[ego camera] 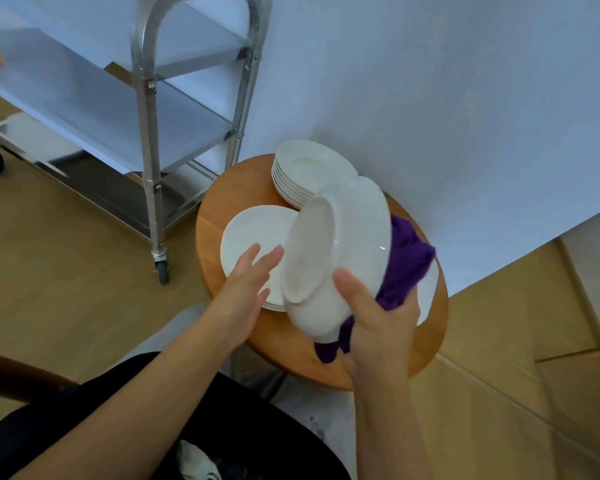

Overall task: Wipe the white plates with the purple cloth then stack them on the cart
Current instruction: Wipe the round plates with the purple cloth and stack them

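I take the round wooden table (222,199) as my landmark. Up and left of it stands the steel cart (146,98), its shelves showing no stacked plates that I can make out. On the table's far edge sits a stack of white plates (312,168); on its near-left part lie a few flatter plates (250,230).

Above the table's middle I see one white plate (340,244) tilted nearly on edge, underside toward me. My right hand (378,317) clamps its lower rim together with the purple cloth (406,261), which bunches behind the plate. My left hand (246,289) is spread flat, fingers straight, just beside the plate but seemingly not holding it.

The risk I judge: a one-handed grip through slippery cloth could let the plate slide onto those beneath.
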`<state>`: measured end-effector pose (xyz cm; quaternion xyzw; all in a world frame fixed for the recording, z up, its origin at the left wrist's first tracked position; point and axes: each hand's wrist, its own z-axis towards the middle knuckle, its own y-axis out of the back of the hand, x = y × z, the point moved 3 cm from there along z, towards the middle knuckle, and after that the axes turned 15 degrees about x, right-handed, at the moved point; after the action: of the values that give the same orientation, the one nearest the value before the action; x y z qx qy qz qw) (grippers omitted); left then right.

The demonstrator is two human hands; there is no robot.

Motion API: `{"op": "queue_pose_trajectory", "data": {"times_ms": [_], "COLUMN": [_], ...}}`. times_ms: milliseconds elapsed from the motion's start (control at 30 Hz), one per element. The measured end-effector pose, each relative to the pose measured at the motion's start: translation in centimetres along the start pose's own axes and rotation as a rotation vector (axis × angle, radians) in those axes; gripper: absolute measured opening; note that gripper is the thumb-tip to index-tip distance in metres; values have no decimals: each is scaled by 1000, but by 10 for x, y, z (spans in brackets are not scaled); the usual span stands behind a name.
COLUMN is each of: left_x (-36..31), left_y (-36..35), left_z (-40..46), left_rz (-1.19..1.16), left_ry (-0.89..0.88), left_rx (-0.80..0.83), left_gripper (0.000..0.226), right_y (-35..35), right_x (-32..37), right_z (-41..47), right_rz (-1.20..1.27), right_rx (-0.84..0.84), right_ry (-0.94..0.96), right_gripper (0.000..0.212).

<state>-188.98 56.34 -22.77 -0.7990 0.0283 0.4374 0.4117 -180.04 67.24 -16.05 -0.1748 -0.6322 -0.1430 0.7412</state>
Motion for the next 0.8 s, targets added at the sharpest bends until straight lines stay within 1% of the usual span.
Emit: {"op": "queue_pose_trajectory", "data": {"times_ms": [33, 67, 100, 133, 167, 200, 233, 267, 300, 333, 367, 400, 467, 500, 533, 567, 600, 633, 700, 733, 767, 800], "left_x": [5, 9, 10, 10, 9, 9, 9, 7, 4, -1, -7, -13, -27, -33, -37, -38, -39, -40, -42, -44, -46, -48], "left_y": [0, 0, 0, -1, -1, 0, 1, 2, 3, 4, 6, 7, 9, 9, 7, 4, -1, -7, -17, -21, -22, -21], "left_z": [3, 6, 10, 12, 14, 15, 16, 16, 16, 16, 16, 17, 18, 18, 18, 18, 19, 19, 21, 21, 21, 20], "left_rz": [-45, -109, -170, -216, -244, -258, -257, -243, -219, -188, -146, -93, 41, 112, 180, 251, 337, 444, 664, 735, 771, 787], "left_ry": [3, -2, -16, -26, -23, -16, -12, -13, -19, -33, -59, -92, -152, -171, -181, -177, -166, -158, -169, -181, -186, -184], "left_rx": [7, 33, 70, 106, 131, 145, 148, 137, 116, 82, 44, 8, -43, -53, -57, -56, -56, -54, -31, -15, -1, 10], "left_gripper": [94, 82, 63, 41, 26, 20, 23, 31, 41, 52, 60, 67, 73, 73, 73, 74, 74, 73, 66, 62, 59, 57], "right_y": [3, 4, 5, 7, 10, 15, 21, 27, 32, 37, 42, 47, 55, 57, 54, 48, 39, 28, 8, 5, 3, 3], "right_x": [-2, -4, -5, -7, -9, -11, -13, -15, -16, -16, -17, -19, -20, -17, -11, -2, 6, 16, 29, 30, 32, 33], "right_z": [1, 1, 1, -1, -3, -4, -6, -8, -9, -11, -13, -14, -13, -9, -4, 4, 13, 22, 37, 43, 49, 54], "right_rz": [143, 266, 349, 401, 436, 455, 462, 451, 420, 368, 312, 256, 221, 231, 258, 267, 200, -24, -720, -974, -1119, -1195], "right_rx": [1, 7, 9, 9, 10, 12, 15, 11, 3, -27, -93, -185, -388, -418, -382, -286, -163, -18, 280, 375, 462, 541], "right_ry": [15, 24, 17, 1, -20, -51, -85, -115, -140, -160, -175, -198, -189, -142, -80, -18, 24, 41, 90, 106, 114, 106], "right_gripper": [62, 58, 55, 54, 54, 58, 66, 72, 71, 64, 56, 54, 64, 69, 71, 67, 59, 52, 63, 70, 75, 80]}}
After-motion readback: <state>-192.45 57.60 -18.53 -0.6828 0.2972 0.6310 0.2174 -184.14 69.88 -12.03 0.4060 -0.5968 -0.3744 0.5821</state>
